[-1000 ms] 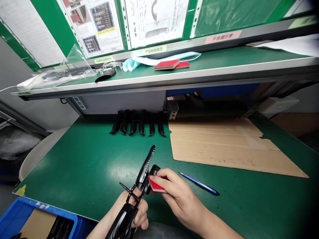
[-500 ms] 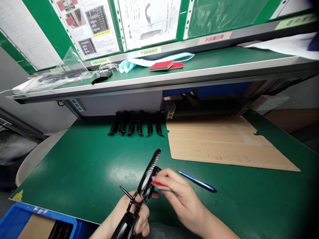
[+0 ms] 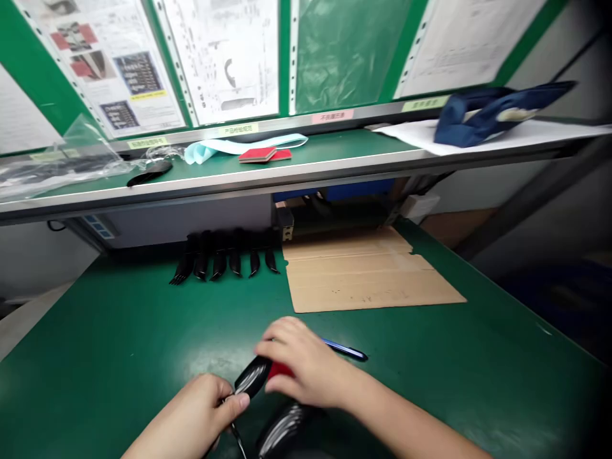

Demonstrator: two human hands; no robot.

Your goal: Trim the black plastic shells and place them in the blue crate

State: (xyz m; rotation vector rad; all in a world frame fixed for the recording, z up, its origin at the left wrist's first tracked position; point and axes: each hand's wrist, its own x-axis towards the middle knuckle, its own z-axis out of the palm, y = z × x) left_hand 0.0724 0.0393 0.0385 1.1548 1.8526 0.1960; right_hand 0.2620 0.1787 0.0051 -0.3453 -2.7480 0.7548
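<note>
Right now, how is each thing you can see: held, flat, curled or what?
Glossy black curved piece: held in the closed left hand
Small red pad: gripped in the closed right hand
Slim blue pen: lying down, partly hidden
Brown cardboard sheet: flat, creased
Black curved pieces: lined up
Pale blue strip: curled at one end
Two red-topped pads: overlapping
Navy fabric item: crumpled
</note>
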